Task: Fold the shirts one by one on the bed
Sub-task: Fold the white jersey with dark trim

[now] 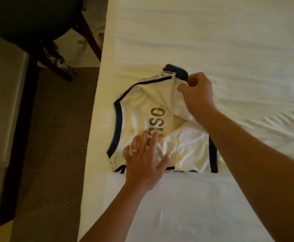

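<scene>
Shirt (139, 109): white, dark and blue trim, dark collar, partly folded, lying near left edge of bed (212, 41). Worn lettering "OSI" readable across it. Left hand (142, 159), at shirt's near left part: fingers spread wide, palm flat on fabric, ring on 1 finger, covering rest of lettering. Right hand (196, 95), at shirt's far right by collar: fingers closed, pinching fabric fold. Right forearm hides shirt's right side.
</scene>
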`<state>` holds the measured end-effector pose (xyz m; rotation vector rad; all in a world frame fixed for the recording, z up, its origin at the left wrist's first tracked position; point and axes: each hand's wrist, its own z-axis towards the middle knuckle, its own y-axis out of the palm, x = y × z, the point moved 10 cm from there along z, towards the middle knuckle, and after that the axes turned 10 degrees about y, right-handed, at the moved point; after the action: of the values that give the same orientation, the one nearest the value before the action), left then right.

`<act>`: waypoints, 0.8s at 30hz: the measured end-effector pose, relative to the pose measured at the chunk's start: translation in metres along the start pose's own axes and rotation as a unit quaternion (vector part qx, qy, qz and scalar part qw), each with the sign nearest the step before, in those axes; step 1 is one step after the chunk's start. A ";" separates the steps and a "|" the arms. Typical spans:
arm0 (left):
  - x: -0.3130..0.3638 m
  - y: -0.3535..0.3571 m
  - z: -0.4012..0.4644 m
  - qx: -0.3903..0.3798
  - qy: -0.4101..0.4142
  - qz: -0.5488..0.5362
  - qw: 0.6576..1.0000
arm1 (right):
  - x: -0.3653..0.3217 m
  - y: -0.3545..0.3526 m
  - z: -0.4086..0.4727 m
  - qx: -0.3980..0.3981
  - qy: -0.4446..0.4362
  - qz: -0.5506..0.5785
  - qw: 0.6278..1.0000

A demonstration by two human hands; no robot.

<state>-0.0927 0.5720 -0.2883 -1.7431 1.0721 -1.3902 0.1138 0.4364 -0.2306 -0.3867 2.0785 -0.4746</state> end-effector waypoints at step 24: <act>-0.048 -0.039 -0.004 0.052 -0.347 -0.541 0.764 | 0.145 0.013 -0.116 -0.007 0.221 -0.051 0.974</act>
<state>-0.0941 0.6328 -0.2746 -2.5924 -0.5461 -1.0781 -0.0605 0.4032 -0.2869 -0.4256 2.5005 -0.6536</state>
